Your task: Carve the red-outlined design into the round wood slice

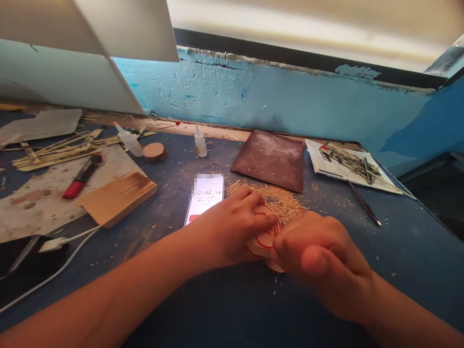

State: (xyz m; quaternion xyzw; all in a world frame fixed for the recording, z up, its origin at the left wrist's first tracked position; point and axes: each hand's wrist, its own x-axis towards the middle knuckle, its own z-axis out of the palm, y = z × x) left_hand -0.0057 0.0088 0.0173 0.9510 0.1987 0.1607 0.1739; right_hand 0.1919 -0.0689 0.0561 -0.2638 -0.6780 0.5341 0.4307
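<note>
Workpiece [264, 240], pale with red lines: between both hands, near wood shavings [290, 203] | left hand [239, 217]: gripping workpiece | right hand [322, 258]: clenched at workpiece's right side, any contents hidden | phone [208, 204]: lit, beyond left forearm.

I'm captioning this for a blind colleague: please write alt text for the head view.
The left hand holds a pale, red-marked piece over a dark blue table; the right hand curls at its edge. Wood shavings lie behind, with a brown sheet beyond and a lit phone to the left.

Left fingers [267, 221] on red-marked wood [261, 245], shavings [290, 202] beyond
</note>
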